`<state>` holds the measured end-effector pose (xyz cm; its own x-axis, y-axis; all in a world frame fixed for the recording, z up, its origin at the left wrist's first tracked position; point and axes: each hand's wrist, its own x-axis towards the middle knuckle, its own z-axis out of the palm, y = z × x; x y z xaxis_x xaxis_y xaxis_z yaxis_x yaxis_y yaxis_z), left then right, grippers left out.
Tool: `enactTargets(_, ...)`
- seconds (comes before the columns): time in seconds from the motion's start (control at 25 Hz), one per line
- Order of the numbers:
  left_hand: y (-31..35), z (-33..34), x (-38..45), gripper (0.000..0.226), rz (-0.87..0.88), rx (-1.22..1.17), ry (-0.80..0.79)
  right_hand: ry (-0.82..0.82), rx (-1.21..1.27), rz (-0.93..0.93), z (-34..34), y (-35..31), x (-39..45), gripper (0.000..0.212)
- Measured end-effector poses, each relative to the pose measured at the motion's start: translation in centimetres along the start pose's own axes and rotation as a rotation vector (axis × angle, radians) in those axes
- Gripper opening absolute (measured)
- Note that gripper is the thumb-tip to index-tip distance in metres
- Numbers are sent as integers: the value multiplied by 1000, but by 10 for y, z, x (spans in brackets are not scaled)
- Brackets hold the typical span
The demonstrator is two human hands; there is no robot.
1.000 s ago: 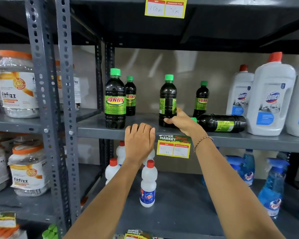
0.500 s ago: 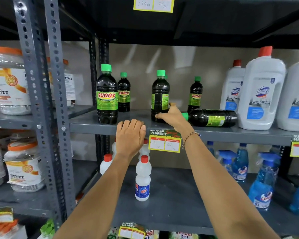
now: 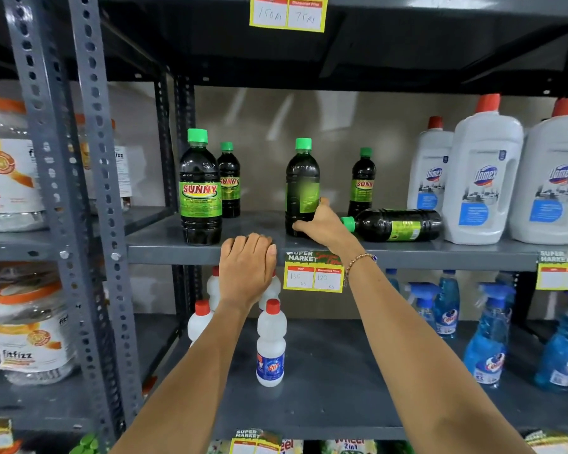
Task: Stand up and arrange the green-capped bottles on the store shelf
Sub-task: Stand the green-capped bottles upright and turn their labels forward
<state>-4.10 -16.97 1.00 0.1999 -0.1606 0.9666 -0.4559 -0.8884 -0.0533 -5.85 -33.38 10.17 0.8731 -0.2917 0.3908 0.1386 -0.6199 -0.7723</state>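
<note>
Several dark green-capped bottles stand on the grey middle shelf (image 3: pixel 407 253). My right hand (image 3: pixel 325 222) grips the base of the upright middle bottle (image 3: pixel 302 178), whose label faces sideways. Just right of it another green-capped bottle lies on its side (image 3: pixel 397 224), cap toward my hand. A front left bottle (image 3: pixel 200 191) stands with its SUNNY label forward, a smaller-looking one (image 3: pixel 229 180) behind it, and another (image 3: pixel 362 181) stands at the back right. My left hand (image 3: pixel 248 267) rests palm down on the shelf's front edge, fingers curled over it, holding no bottle.
Large white Domex jugs (image 3: pixel 482 178) crowd the right of the same shelf. Price tags (image 3: pixel 313 271) hang on the shelf edge. Below stand white red-capped bottles (image 3: pixel 271 345) and blue spray bottles (image 3: pixel 487 339). A perforated steel upright (image 3: pixel 89 204) and Fitfizz jars (image 3: pixel 30 329) are at left.
The view has drifted slightly. My right hand stays on the middle bottle, which has turned a little, its label now blurred. The left hand keeps its place on the shelf edge.
</note>
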Motion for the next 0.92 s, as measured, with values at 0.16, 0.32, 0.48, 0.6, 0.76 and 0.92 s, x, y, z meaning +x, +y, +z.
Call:
enactTargets(0.16,0,0,0,35,-11,-13,18,86,-136,-52,3,-4,-5,82)
enactTargets(0.32,1,0,1,36,-13,-20,2,51,-62,9,0,-5,-4,73)
enactTargets(0.48,2,1,1,37,-29,-28,0,60,-123,2,0,-5,-7,71)
enactTargets(0.6,1,-1,1,36,-24,-32,-10,78,-162,-34,2,-6,-8,71)
enactTargets(0.76,2,-1,0,35,-24,-35,-5,98,-130,-49,2,-4,-7,65)
enactTargets(0.92,1,-1,0,34,-26,-36,-16,115,-189,-76,5,-5,-10,70)
